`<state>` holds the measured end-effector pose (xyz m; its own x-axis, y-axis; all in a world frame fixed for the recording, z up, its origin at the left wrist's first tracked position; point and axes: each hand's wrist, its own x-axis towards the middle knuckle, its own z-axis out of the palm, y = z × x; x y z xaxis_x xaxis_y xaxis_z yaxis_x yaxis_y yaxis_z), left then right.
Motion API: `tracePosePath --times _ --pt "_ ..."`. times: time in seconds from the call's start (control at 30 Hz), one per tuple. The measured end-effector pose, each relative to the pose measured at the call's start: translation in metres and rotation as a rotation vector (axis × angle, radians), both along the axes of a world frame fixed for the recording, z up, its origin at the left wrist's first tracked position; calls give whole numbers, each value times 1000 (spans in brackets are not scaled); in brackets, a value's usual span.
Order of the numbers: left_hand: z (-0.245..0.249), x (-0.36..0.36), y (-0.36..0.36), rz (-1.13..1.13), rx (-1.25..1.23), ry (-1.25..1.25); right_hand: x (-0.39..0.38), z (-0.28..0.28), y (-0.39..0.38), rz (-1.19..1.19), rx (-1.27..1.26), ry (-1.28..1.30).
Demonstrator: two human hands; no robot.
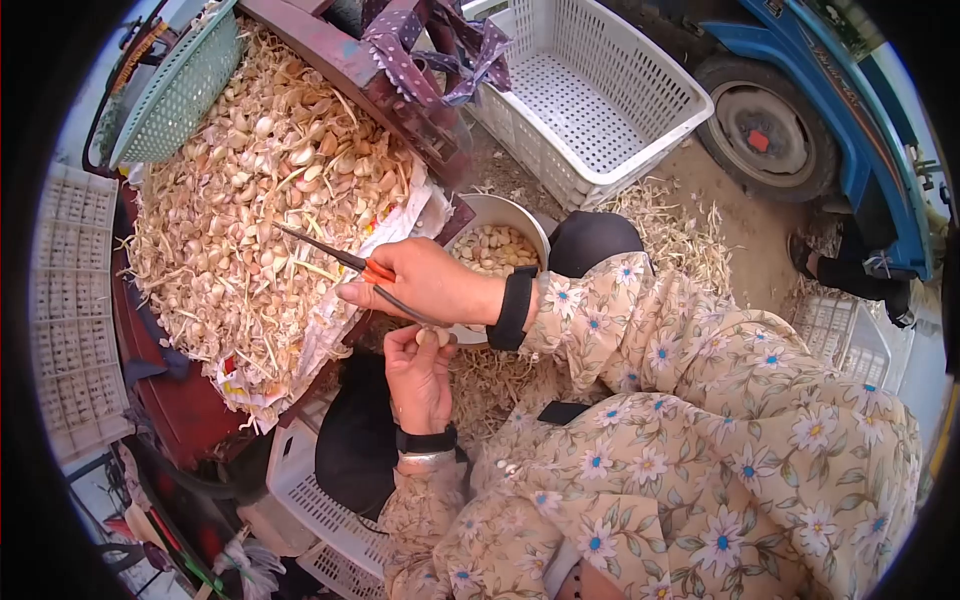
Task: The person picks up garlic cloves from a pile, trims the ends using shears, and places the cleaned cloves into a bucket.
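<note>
Beside the large untrimmed garlic pile (pixel 250 190), the right hand (pixel 425 280) grips scissors (pixel 340 258), the left hand (pixel 420 380) pinches a garlic bulb (pixel 432 338), and the bowl (pixel 512 206) looks only partly filled.

Orange-handled scissors (pixel 345 260) (dark blades pointing up-left) sit above a pale garlic clove (pixel 432 338).

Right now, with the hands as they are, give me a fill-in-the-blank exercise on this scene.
1. The right hand holds ____ with orange handles.
2. The left hand pinches a ____ bulb.
3. The vehicle beside the white crate is painted ____.
Missing words: scissors; garlic; blue.
</note>
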<state>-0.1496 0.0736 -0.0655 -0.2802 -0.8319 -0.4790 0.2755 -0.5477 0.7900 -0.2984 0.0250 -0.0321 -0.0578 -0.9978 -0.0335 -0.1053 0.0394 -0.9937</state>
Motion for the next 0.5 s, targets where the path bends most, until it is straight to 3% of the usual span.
tracePosePath --times 0.1,0.17,0.33,0.5 --pt "-11 -8 -7 39 -22 19 -10 0 -2 -36 -37 112" --pt "6 -10 -14 102 -106 20 -16 -1 0 5 35 187" --pt "56 14 -29 266 -457 -41 -19 12 18 158 -56 356" --pt "62 29 -26 388 -469 -92 -13 12 28 204 -200 480"
